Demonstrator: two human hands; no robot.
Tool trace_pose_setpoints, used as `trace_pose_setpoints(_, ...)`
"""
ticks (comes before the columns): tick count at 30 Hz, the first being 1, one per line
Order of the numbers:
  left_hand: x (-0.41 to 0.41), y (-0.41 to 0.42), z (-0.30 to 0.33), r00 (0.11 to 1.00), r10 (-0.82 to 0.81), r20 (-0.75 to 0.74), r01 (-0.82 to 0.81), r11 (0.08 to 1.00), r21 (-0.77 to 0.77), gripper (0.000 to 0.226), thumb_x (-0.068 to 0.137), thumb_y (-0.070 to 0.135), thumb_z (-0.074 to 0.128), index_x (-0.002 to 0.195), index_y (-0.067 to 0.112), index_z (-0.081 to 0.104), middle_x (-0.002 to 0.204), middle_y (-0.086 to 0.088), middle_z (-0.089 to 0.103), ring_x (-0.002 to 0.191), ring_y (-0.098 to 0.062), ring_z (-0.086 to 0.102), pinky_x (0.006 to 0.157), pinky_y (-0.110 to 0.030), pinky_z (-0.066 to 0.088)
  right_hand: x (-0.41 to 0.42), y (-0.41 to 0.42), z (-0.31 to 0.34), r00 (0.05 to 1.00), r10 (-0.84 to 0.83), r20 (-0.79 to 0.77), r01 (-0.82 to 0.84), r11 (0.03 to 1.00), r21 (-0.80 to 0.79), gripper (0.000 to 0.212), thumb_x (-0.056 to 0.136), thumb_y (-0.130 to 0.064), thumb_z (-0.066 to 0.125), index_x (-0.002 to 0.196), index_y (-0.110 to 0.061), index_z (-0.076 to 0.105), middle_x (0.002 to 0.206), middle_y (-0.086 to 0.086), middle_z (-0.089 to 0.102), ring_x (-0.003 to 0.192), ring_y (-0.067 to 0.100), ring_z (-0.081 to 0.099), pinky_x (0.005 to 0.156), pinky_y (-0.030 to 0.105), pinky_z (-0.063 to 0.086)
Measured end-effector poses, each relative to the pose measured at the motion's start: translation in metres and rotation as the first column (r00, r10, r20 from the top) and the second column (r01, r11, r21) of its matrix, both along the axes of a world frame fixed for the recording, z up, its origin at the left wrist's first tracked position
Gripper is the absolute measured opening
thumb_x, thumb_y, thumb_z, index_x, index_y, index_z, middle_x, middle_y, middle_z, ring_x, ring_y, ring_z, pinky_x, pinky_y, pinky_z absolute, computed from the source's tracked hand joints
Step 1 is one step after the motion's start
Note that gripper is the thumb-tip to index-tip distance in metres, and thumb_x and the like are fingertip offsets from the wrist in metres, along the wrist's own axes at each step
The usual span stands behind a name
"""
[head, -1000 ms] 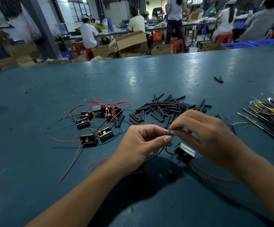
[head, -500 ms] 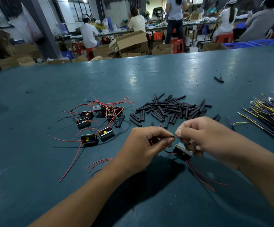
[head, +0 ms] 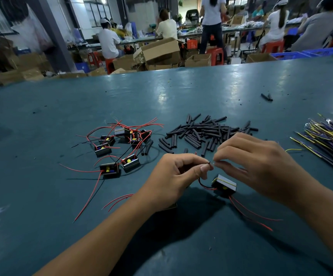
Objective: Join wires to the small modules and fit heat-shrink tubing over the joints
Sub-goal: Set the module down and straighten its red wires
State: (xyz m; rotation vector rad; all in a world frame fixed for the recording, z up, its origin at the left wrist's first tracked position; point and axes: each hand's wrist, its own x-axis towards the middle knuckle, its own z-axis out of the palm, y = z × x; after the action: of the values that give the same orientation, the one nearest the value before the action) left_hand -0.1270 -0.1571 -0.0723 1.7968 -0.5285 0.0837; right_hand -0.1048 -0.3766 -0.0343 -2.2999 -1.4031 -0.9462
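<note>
A small black module (head: 224, 185) with a yellow-striped top hangs just above the green table below my hands, its red leads trailing toward me. My left hand (head: 173, 176) pinches the module's dark wire near its tip between thumb and forefinger. My right hand (head: 255, 164) pinches the bare wire end right beside the left fingertips. A pile of black heat-shrink tubes (head: 203, 134) lies just beyond my hands. Several finished-looking modules with red wires (head: 119, 150) lie to the left.
A bundle of yellow and purple wires (head: 327, 140) lies at the right edge. Two stray tubes (head: 267, 97) sit farther back on the green table (head: 62, 196). Beyond the table are cardboard boxes (head: 159, 52), red stools and several seated and standing people.
My hands have shifted slightly while working the wire tip. The module dipped lower and then came up again beneath my right hand.
</note>
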Motion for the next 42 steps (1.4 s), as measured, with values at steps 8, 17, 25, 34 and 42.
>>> trace_pose_setpoints(8,-0.003,0.000,0.002,1.000,0.016,0.015,-0.016,0.999,0.033,0.014,0.096,0.015,0.066,0.098,0.004,0.075,0.072,0.007,0.068,0.055,0.002,0.046,0.054,-0.012,0.036,-0.004,0.007,-0.005,0.880,0.012,-0.474,0.083,0.980,0.179,0.011,0.095,-0.027,0.063,0.084,-0.026,0.062,0.073,-0.014,0.060,0.061,0.007,0.053,0.058,0.019,0.042)
trace_pose_setpoints(17,-0.001,0.001,0.002,0.995,0.037,0.097,-0.048,0.992,0.114,0.013,0.096,0.016,0.066,0.099,0.006,0.074,0.076,0.006,0.070,0.061,-0.001,0.054,0.058,-0.018,0.041,-0.006,0.011,-0.008,0.666,0.105,-0.739,0.196,0.931,0.309,0.010,0.093,-0.022,0.065,0.083,-0.022,0.064,0.071,-0.007,0.065,0.062,0.008,0.061,0.057,0.016,0.047)
trace_pose_setpoints(25,-0.003,0.001,0.002,0.998,-0.034,0.047,0.027,0.989,0.148,0.013,0.098,0.021,0.063,0.096,0.012,0.073,0.073,0.007,0.066,0.064,0.001,0.052,0.060,-0.016,0.038,-0.009,0.009,-0.003,0.965,-0.045,-0.260,0.043,0.999,-0.013,0.010,0.097,-0.020,0.060,0.090,-0.014,0.064,0.082,-0.012,0.053,0.069,0.012,0.051,0.056,0.036,0.050)
trace_pose_setpoints(34,-0.001,0.001,0.000,0.997,0.007,0.077,-0.021,0.983,0.184,0.014,0.097,0.023,0.065,0.097,0.012,0.074,0.079,0.002,0.071,0.063,-0.013,0.055,0.059,-0.021,0.043,-0.007,0.005,-0.003,0.936,-0.072,-0.345,0.058,0.997,-0.051,0.013,0.095,-0.030,0.054,0.093,-0.019,0.060,0.082,-0.014,0.054,0.068,0.010,0.054,0.059,0.034,0.050)
trace_pose_setpoints(42,-0.001,0.001,0.000,0.990,0.008,0.140,-0.035,0.981,0.188,0.013,0.097,0.018,0.066,0.097,0.008,0.074,0.076,0.001,0.071,0.063,-0.012,0.057,0.059,-0.020,0.042,-0.008,0.011,-0.009,0.702,0.033,-0.712,0.143,0.972,0.187,0.020,0.094,-0.023,0.063,0.075,-0.025,0.062,0.065,-0.009,0.061,0.053,0.004,0.053,0.052,0.014,0.040)
